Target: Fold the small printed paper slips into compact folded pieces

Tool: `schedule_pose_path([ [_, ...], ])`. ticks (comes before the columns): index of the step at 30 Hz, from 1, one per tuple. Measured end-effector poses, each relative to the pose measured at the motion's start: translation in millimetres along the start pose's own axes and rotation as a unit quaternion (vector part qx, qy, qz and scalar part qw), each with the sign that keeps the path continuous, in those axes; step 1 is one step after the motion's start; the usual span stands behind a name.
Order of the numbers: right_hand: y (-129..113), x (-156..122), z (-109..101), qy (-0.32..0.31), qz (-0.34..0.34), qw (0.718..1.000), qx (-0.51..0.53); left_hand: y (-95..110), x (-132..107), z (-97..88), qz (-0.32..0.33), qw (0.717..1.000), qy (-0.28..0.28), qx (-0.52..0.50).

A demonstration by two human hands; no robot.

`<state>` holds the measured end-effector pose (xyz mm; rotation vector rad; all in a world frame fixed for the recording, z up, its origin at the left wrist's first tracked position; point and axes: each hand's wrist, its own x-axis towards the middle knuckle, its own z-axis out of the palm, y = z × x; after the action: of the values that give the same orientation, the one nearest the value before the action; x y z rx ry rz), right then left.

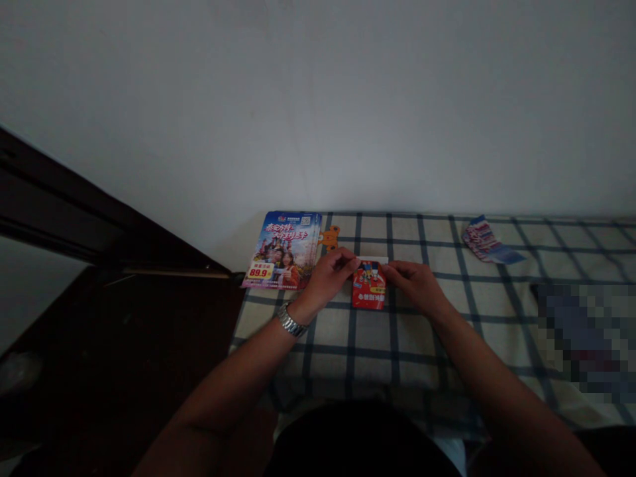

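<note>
A small red folded leaflet point(368, 290) with cartoon figures and a white strip along its far edge lies in front of me on the checked cloth. My left hand point(328, 275), with a metal-band watch point(292, 320) on its wrist, pinches the leaflet's far left corner. At the far right corner my right hand point(412, 281) has thumb and fingers closed on the paper. Just left of my left hand rests a stack of blue and pink flyers point(283, 252), the top one printed with people and "89.9".
The white cloth with dark blue lines point(322, 351) runs up to a pale wall point(348, 119). Toward the back right lies a pile of folded printed papers point(487, 242). An orange bear figure point(329, 237) shows beside the flyers. Dark floor point(149, 344) lies left of the cloth's edge.
</note>
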<state>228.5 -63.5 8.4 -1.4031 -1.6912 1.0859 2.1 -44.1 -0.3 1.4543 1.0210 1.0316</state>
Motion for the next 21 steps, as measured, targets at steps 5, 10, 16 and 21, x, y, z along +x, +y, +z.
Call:
schedule_pose_path([
  [5,5.4,0.5,2.6,0.017,0.007,0.999,0.035,-2.8,1.2,0.0,0.001,1.000,0.003,0.001],
  [10,9.8,0.2,3.3,-0.023,0.006,0.999,0.048,-7.8,3.9,-1.9,0.005,0.999,0.020,-0.035],
  [16,6.9,-1.5,3.3,-0.021,0.001,1.000,0.016,-9.8,5.0,-3.6,0.004,0.999,0.015,-0.044],
  [21,6.9,-1.8,1.2,-0.029,-0.007,1.000,0.006,-9.7,3.0,-2.9,-0.007,0.999,0.014,-0.051],
])
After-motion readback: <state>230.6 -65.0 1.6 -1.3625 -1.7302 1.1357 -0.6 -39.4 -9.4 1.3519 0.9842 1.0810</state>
